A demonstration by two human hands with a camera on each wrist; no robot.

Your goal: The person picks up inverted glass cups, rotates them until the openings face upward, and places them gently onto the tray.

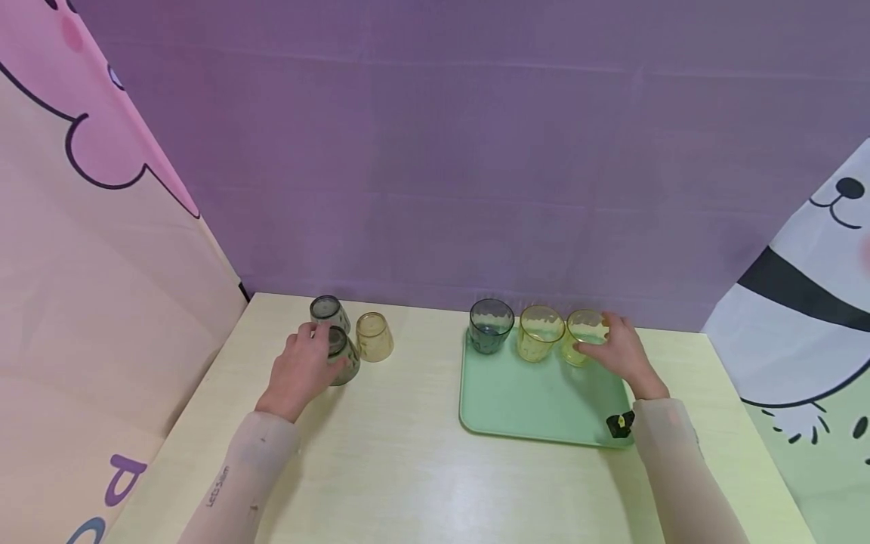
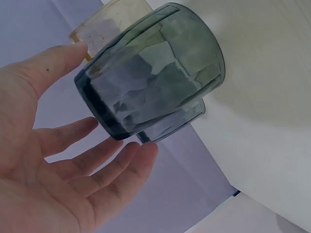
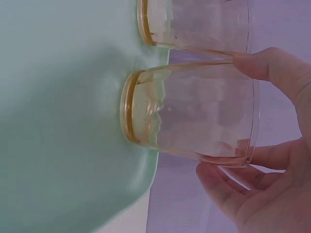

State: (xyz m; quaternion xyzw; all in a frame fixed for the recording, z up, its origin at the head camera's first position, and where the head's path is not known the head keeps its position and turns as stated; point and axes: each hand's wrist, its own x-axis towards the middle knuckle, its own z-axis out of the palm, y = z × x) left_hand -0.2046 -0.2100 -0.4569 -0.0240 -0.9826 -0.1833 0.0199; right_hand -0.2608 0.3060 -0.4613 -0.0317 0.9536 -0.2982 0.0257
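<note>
My left hand [image 1: 302, 370] is at an upside-down dark grey glass [image 1: 347, 363] on the table. In the left wrist view its thumb and spread fingers stand around the base of this dark glass [image 2: 160, 73], without a clear grip. Behind it are another inverted grey glass [image 1: 329, 310] and an inverted amber glass [image 1: 375, 338]. With thumb and fingers on opposite sides near the rim, my right hand [image 1: 621, 351] holds a clear yellowish glass [image 3: 194, 111]. That glass stands upright at the back right of the green tray [image 1: 530, 415].
On the tray's back edge, left of the held glass, stand an upright yellow glass [image 1: 539, 336] and an upright dark glass [image 1: 491, 329]. A small black item [image 1: 619, 425] lies at the tray's front right corner. A purple cloth [image 1: 435, 166] hangs behind the table.
</note>
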